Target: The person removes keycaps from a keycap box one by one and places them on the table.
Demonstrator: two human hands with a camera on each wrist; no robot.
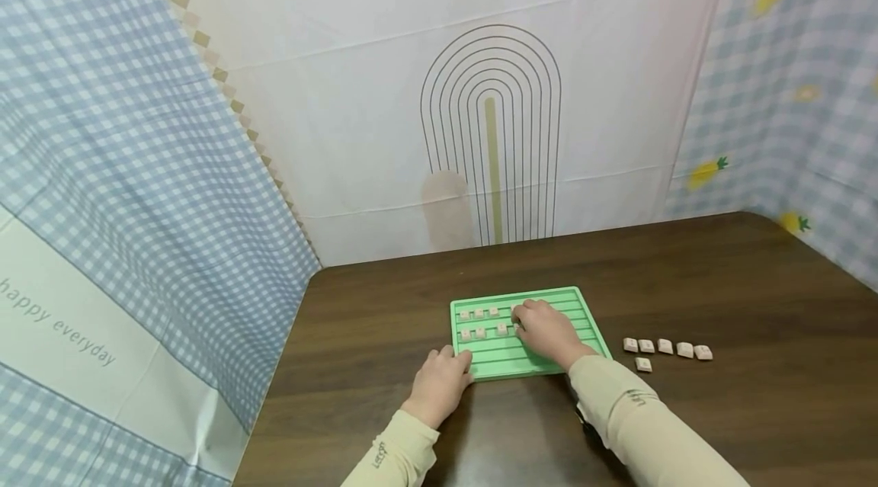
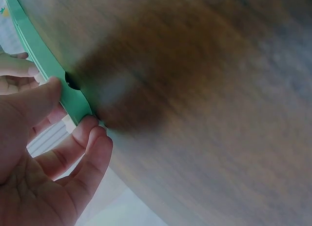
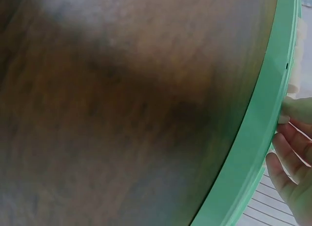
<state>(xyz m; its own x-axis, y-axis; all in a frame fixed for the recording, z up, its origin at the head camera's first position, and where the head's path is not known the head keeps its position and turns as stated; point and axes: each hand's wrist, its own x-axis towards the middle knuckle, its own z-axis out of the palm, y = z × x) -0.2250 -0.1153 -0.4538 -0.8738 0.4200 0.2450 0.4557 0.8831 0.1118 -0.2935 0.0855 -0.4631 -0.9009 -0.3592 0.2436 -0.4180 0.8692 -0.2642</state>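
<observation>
A green ridged tray [image 1: 517,365] lies on the table, with small white keycaps [image 1: 479,333] in two rows along its far slots. At its near-left corner my left hand [image 1: 439,382] holds the tray, thumb on the side wall and fingers around the corner, as the left wrist view shows. My right hand [image 1: 546,329] reaches over the tray's middle. Between its thumb and fingertips a white keycap [image 3: 283,119] is pinched, close over the tray's rim in the right wrist view. The hand hides part of the slots in the head view.
To the right of the tray several loose keycaps [image 1: 664,347] lie in a row on the dark wooden table [image 1: 357,334], with a single keycap [image 1: 643,365] just in front of them. Patterned cloth curtains [image 1: 357,121] hang behind and beside the table.
</observation>
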